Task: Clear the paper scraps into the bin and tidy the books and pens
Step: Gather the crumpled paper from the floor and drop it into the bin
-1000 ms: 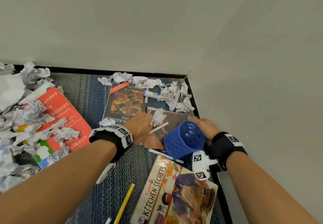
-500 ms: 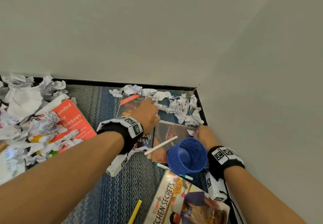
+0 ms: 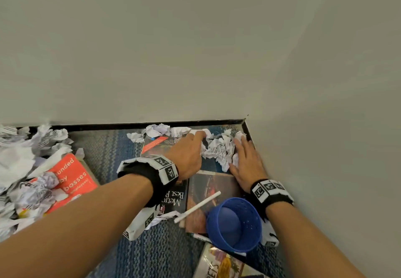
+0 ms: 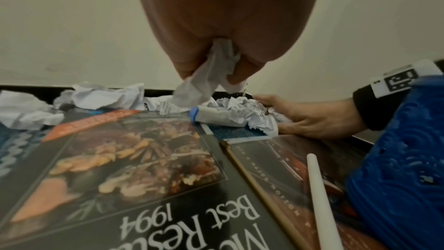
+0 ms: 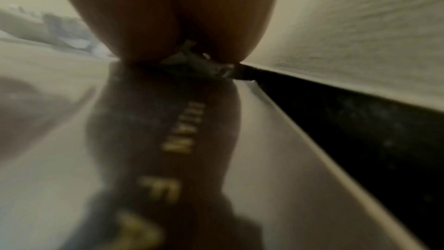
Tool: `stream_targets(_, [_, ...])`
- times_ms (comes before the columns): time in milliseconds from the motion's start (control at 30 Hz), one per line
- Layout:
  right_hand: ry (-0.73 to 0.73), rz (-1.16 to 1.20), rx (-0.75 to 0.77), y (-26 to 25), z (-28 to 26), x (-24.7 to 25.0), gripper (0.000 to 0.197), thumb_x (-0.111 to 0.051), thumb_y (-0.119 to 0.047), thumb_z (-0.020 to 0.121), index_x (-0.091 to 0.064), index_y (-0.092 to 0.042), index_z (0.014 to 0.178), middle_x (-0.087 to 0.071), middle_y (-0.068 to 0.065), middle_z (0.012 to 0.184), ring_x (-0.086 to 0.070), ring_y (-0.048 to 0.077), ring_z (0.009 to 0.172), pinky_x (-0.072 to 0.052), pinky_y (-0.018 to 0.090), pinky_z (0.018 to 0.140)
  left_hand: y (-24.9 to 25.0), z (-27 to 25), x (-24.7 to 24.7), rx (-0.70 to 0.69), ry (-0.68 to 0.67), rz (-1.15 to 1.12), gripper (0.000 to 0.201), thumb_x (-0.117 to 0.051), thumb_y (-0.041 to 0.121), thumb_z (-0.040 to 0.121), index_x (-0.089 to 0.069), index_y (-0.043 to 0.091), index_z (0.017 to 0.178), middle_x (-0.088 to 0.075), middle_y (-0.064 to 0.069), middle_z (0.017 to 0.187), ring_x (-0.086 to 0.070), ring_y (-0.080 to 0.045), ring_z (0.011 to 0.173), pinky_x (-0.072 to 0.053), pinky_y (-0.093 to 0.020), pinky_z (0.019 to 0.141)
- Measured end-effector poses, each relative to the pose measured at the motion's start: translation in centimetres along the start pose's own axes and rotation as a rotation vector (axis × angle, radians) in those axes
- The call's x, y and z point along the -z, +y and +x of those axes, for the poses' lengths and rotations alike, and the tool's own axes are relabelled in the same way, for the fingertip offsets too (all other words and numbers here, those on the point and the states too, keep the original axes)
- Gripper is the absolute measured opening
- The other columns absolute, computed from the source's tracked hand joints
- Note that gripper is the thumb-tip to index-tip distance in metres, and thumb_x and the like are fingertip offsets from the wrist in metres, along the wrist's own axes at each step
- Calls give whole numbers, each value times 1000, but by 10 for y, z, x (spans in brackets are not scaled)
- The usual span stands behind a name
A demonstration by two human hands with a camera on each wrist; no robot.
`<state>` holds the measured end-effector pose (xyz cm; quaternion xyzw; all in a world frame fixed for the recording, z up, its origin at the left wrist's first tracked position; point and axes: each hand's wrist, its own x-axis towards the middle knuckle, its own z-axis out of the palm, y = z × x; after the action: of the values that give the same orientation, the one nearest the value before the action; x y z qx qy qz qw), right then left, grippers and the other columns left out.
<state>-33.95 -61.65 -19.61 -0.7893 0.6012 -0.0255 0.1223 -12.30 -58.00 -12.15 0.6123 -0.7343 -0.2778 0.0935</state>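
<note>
A pile of crumpled paper scraps (image 3: 219, 150) lies in the far right corner of the blue mat. My left hand (image 3: 195, 141) reaches into the pile from the left. In the left wrist view it grips a white scrap (image 4: 206, 75) in its curled fingers. My right hand (image 3: 243, 154) lies flat with straight fingers against the pile's right side, its wrist over a dark book (image 3: 212, 186). The blue perforated bin (image 3: 235, 223) stands free on that book, near my right wrist. A white pen (image 3: 197, 207) lies beside it. A marker with a blue band (image 4: 211, 116) sits among the scraps.
A restaurant guide book (image 4: 134, 168) lies under my left wrist. A red book (image 3: 73, 178) and a big heap of scraps (image 3: 23, 169) sit at the left. A cookbook (image 3: 219, 264) lies at the near edge. Walls close the corner behind and on the right.
My right hand has let go of the blue bin and moved forward to the corner scraps. My left hand has moved forward from the white pen to the same pile.
</note>
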Motion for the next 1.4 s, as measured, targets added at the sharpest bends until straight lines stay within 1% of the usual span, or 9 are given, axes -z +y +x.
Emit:
stream_targets(167, [4,-3,-28,-5,-2,-12,67,-45,-33,96,-10,-17,152,-25,10,149,-29,29,134,-27,42,111,2,30,-26,36,-26,97,100,-68,54,78,-10,17,150,-45,-17,127,-50,-34,114,-46,-43,94])
stream_targets(333, [-58,-58,-133,-5,-4,-18,62,-42,-31,96,-14,-21,150,-31,9,137,-33,28,120,-32,43,99,19,58,-48,13,-35,335,121,-69,67,68,9,27,152,-36,-18,128,-47,-34,111,-48,-42,81])
stream_targets(700, [37,-144,-136,-8,-5,-22,51,-73,-38,77,-58,-10,117,-56,17,119,-58,37,98,-51,46,73,16,86,-46,-2,-128,407,44,-44,42,95,-38,26,135,-42,-19,127,-48,-36,115,-42,-39,78])
stream_targets(800, [36,-91,-112,-7,-5,-22,53,-59,-39,88,-49,-11,132,-27,16,154,-37,36,133,-41,49,98,10,81,-43,-19,-32,216,31,-45,34,92,-48,22,121,-43,-14,113,-52,-34,102,-38,-36,68])
stream_targets(933, [-15,-93,-10,-7,-5,-17,25,-45,-35,96,-48,-16,112,0,-6,161,-12,18,145,-31,48,100,5,67,-31,3,136,143,27,-51,32,88,-60,18,110,-43,-10,112,-49,-30,105,-43,-37,72])
stream_targets(1100, [-62,-164,166,-6,-4,-13,25,-36,-10,96,-41,-23,116,-21,-9,155,-28,16,137,-33,47,91,-23,57,-21,111,274,369,22,-55,16,86,-67,5,102,-43,-11,120,-35,-32,116,-34,-38,85])
stream_targets(1200, [-58,-172,156,-8,-5,-14,32,-37,-10,96,-34,-28,123,-32,-4,149,-38,22,128,-37,47,84,-44,53,-27,130,116,344,29,-55,17,89,-62,9,116,-35,-6,144,-17,-29,141,-22,-63,106])
stream_targets(1267, [-49,-157,151,-10,-5,-13,36,-39,-13,98,-23,-33,124,-35,-2,147,-42,25,123,-39,46,80,-52,50,-28,81,-14,324,36,-53,17,92,-54,12,128,-25,-1,154,-5,-25,148,-16,-71,106])
stream_targets(1400, [-124,-241,143,-14,-6,-7,69,-36,-13,98,6,-33,150,-29,1,145,-37,25,123,-41,48,88,-54,50,-32,-37,22,290,35,-52,7,88,-53,8,123,-46,-4,133,-37,-26,125,-39,-42,102])
